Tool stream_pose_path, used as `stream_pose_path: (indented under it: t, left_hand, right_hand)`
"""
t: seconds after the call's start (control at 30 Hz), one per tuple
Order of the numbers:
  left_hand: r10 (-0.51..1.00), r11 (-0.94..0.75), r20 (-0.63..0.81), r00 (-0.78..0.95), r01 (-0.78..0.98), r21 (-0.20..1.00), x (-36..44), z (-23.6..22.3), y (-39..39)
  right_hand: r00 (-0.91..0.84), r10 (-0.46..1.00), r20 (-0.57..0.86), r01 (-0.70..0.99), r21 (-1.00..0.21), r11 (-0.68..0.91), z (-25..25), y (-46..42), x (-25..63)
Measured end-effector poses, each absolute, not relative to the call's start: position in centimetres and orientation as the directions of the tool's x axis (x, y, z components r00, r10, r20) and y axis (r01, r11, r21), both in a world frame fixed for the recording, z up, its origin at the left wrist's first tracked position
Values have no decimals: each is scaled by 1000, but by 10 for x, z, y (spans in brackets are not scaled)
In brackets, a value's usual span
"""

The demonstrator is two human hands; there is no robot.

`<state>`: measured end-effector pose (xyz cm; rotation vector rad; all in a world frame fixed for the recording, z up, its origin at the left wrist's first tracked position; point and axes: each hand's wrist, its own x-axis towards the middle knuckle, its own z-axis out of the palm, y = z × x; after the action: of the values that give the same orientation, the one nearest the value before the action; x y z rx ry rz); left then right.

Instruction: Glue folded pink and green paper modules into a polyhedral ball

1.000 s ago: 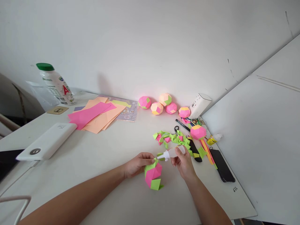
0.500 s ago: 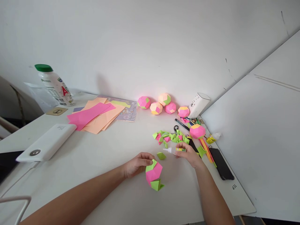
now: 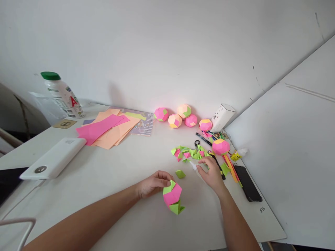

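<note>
My left hand [image 3: 155, 184] is closed on a pink and light-green folded paper ball [image 3: 172, 196], with thumb and fingers at its upper left edge. Green folded flaps stick out at the ball's lower end. Close above it a single green folded paper piece [image 3: 180, 174] lies on the table. My right hand [image 3: 211, 172] is curled round a small glue bottle, whose white nozzle [image 3: 193, 165] points up and left; the hand hides the bottle's body. Just beyond the nozzle is a pile of green and pink folded paper pieces [image 3: 192, 152].
Several finished paper balls [image 3: 175, 121] stand by the wall. Scissors [image 3: 197, 143], a marker [image 3: 203, 138], a phone [image 3: 248, 183] and a second glue bottle [image 3: 238, 153] lie at right. Paper sheets [image 3: 102, 129], a power bank [image 3: 53, 158] and a drink bottle [image 3: 62, 96] are at left.
My right hand has moved slightly right and turned, so the nozzle now tilts up and left and the bottle's yellow label is hidden. My left hand holds the paper ball almost unmoved.
</note>
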<state>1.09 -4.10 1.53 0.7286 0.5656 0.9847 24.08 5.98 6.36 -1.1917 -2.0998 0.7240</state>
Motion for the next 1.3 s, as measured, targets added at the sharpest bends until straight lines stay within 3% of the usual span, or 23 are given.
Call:
stream_pose_path:
  t: [0.03,0.1,0.2,0.3,0.4,0.53,0.9,1.3]
  left_hand:
    - [886,356,-98,453,-530,770,11,16,-41]
    - [882,356,-96,462,-519,777,11,17,-41]
    - [877,355,-95,470,-504,787,11,18,-41]
    - [875,353,-95,475,-490,797,12,19,-42]
    - [885,348,-111,452,-485,802,12,18,-42]
    - [895,340,-120,430,-484,806,13,16,-42]
    - [904,353,-141,404,-519,778,13,15,-41]
    - [904,367,-152,399,-542,756,15,19,-42]
  right_hand:
    - [-425,887,180,489,-779,393,66,53,235]
    - [-579,807,-111,357,-925,129,68,37,223]
    - [-732,522,-438,360,-899,-249,60,20,210]
    - [-731,460,-504,299,-843,-448,47,16,204]
    - [-746,427,-510,252,-811,-527,39,20,203]
    - [-765,384,-517,247,-786,-566,37,24,205]
    - [-713,492,-500,155,-796,-585,38,25,204]
    - [-702,670,-243,135,-968,-210,39,24,206]
